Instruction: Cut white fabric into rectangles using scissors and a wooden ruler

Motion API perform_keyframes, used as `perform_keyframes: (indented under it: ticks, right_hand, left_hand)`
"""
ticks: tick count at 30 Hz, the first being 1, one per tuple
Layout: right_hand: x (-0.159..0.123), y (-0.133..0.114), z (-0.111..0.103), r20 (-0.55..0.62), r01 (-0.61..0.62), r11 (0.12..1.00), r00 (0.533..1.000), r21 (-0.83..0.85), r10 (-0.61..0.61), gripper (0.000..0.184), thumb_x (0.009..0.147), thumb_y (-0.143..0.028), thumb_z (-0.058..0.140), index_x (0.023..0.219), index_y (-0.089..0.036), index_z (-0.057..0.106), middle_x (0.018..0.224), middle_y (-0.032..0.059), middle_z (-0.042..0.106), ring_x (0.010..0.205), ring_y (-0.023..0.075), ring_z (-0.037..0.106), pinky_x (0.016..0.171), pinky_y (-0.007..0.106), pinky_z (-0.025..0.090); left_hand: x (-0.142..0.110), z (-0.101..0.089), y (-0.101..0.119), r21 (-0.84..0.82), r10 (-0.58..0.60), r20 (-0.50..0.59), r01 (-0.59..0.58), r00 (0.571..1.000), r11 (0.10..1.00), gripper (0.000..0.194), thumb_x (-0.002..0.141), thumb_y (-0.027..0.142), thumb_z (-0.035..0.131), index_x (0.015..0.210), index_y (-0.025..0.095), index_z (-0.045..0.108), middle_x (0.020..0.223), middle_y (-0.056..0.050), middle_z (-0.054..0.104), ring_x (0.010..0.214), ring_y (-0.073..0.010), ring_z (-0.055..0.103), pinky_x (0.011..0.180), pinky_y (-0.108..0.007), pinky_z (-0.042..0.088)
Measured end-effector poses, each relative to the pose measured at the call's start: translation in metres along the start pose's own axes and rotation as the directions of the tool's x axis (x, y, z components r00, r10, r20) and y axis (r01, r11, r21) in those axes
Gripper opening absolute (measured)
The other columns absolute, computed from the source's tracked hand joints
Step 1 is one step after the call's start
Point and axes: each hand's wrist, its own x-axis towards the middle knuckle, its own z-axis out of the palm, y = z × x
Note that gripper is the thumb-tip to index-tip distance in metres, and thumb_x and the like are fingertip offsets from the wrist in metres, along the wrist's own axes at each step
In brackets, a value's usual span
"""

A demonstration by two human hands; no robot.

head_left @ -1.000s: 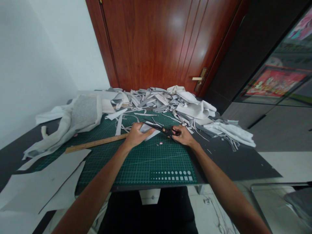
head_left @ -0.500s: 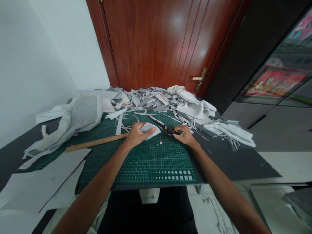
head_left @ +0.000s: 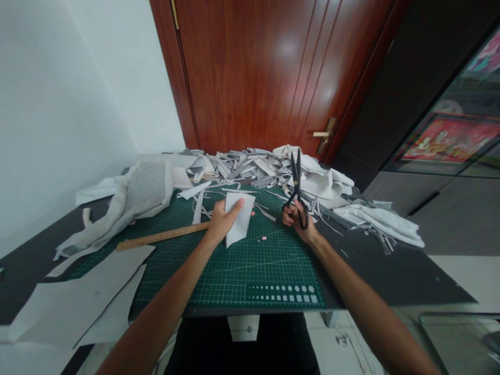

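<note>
A pale, roughly four-sided piece of fabric or leather (head_left: 239, 225) is pinched in my left hand (head_left: 222, 223), thumb on its face, held over the green cutting mat (head_left: 250, 265). My right hand (head_left: 300, 223) grips black scissors (head_left: 296, 185) by the handles. Their blades point up and away, slightly parted, apart from the pale piece. A thin offcut strip (head_left: 266, 212) lies on the mat between both hands. Left of my left hand, a wooden ruler (head_left: 162, 237) rests on the mat.
Heaped scraps (head_left: 242, 165) line the back of the table against a wooden door (head_left: 250, 78). A bulky pale fabric item (head_left: 146, 190) lies at the left, with large flat sheets (head_left: 82, 297) overhanging the front left edge. Folded cloth (head_left: 383, 221) lies at the right.
The scissors have swung from pointing left to pointing upward, away from the pale piece. My left hand has turned that piece to face me more fully. A strip now lies on the mat.
</note>
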Motion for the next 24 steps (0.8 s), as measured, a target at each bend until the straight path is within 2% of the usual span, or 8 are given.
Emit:
perform_keyframes:
  ticks: [5,9,11,16,24]
  right_hand:
    - [-0.001,-0.001,-0.014,0.088,0.078,0.962,0.995,-0.261,-0.057,0.057,0.095,-0.079,0.039,0.075,-0.026,0.037,0.065,-0.0021,0.036,0.061,0.0178,0.035,0.062,0.034,0.037]
    - [-0.004,-0.009,-0.026,0.079,0.141,0.832,0.990,-0.537,-0.117,0.048,0.092,-0.067,0.059,0.075,-0.024,0.044,0.071,-0.0019,0.043,0.066,0.0170,0.041,0.064,0.032,0.037]
    - [-0.006,-0.014,-0.030,0.134,0.176,0.770,0.984,-0.613,-0.119,0.042,0.089,-0.058,0.065,0.076,-0.024,0.045,0.072,-0.0024,0.045,0.067,0.0164,0.042,0.063,0.030,0.035]
    - [-0.008,-0.014,-0.029,0.317,0.247,0.702,0.948,-0.668,-0.032,0.034,0.090,-0.044,0.062,0.073,-0.024,0.041,0.069,-0.0041,0.042,0.065,0.0150,0.040,0.060,0.028,0.033]
    - [-0.010,-0.016,-0.027,0.394,0.283,0.715,0.919,-0.640,-0.011,0.034,0.091,-0.042,0.063,0.075,-0.023,0.041,0.071,-0.0037,0.044,0.067,0.0151,0.041,0.062,0.028,0.035]
  left_hand:
    - [0.002,-0.002,-0.003,0.034,-0.006,-0.014,0.006,1.000,0.999,0.056,0.080,0.064,0.077,0.100,0.013,0.075,0.093,-0.014,0.081,0.064,-0.0238,0.077,0.050,-0.028,0.060]
    - [0.001,-0.004,-0.003,0.060,-0.009,-0.038,0.011,0.999,0.998,0.054,0.079,0.063,0.079,0.097,0.013,0.075,0.089,-0.013,0.081,0.058,-0.0224,0.074,0.046,-0.028,0.058]
    - [0.000,-0.004,-0.002,0.088,-0.008,-0.063,0.013,0.998,0.996,0.051,0.077,0.062,0.080,0.092,0.013,0.074,0.083,-0.011,0.080,0.054,-0.0210,0.072,0.044,-0.028,0.057]
    - [-0.001,-0.006,-0.001,0.224,0.107,-0.088,-0.085,0.990,0.971,0.045,0.077,0.056,0.081,0.081,0.012,0.074,0.078,-0.009,0.078,0.056,-0.0176,0.068,0.049,-0.025,0.055]
    - [0.001,-0.009,0.001,0.317,0.224,-0.089,-0.185,0.971,0.930,0.040,0.079,0.053,0.078,0.074,0.014,0.072,0.068,-0.005,0.073,0.056,-0.0160,0.064,0.051,-0.024,0.051]
